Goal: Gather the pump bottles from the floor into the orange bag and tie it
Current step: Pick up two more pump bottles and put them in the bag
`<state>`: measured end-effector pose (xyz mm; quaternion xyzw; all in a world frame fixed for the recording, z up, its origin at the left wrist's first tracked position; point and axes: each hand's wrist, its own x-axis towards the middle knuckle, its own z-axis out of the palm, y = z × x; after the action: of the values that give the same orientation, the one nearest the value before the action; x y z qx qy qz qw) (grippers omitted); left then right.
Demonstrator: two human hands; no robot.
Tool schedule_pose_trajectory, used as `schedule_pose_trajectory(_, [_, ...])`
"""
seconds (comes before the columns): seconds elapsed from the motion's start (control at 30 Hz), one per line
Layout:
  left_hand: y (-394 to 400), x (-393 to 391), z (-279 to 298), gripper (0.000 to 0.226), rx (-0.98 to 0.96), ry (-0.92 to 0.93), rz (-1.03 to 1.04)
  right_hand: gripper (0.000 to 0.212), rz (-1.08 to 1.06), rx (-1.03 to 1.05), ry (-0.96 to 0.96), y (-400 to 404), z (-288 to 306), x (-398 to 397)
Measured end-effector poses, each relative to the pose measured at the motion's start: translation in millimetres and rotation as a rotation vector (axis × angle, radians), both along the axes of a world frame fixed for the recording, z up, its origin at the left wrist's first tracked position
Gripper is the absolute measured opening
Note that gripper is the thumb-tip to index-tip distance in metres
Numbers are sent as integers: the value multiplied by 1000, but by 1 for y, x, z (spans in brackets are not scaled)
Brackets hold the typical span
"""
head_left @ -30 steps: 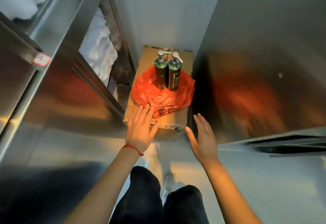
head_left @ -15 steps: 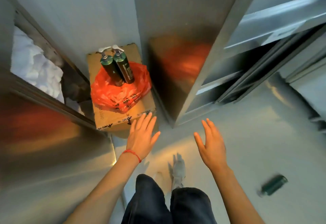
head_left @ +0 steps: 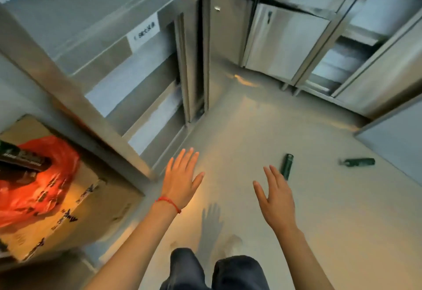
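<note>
Two dark green pump bottles lie on the grey floor: one (head_left: 287, 166) just beyond my right hand's fingertips, another (head_left: 359, 162) farther right. The orange bag (head_left: 41, 187) sits on a cardboard box (head_left: 75, 216) at the left edge, with dark bottles (head_left: 20, 159) standing in it, cut off by the frame. My left hand (head_left: 181, 179), with a red string at the wrist, hovers open over the floor. My right hand (head_left: 275, 195) is also open and holds nothing.
Stainless steel cabinets (head_left: 127, 66) stand on the left beside the box, and more steel cabinets (head_left: 319, 38) line the far wall. A grey panel (head_left: 397, 139) juts in at the right. My dark trouser legs (head_left: 214, 271) and pale shoes show below.
The view has swung right, away from the box and bag. Both hands stay open and have moved off the box over open floor. Two bottles on the floor have come into view.
</note>
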<state>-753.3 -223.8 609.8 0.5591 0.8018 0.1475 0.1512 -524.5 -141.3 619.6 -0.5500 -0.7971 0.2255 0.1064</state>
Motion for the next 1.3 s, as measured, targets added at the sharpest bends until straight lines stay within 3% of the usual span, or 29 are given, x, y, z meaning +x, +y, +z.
schedule_pose_trajectory(0.2, [89,88,1,54,16,-1,-151,52,-205,-22,-17,44,4,108])
schedule_pose_trajectory(0.37, [146,128,5,54,28,11,-251,53,-300,-38,-25,82,4,152])
schedule_pose_trajectory(0.8, [365,103,-5,53,36,21,-437,52,-487,-35,-14,252,-16,135])
schedule_pose_trajectory(0.97, [455,100,6,54,35,73,-597,50,-573,-18,13,319,-10,124])
schedule_pose_trajectory(1.3, [604,185,-11,52,5,82,-859,51,-780,-68,-5,404,-22,180])
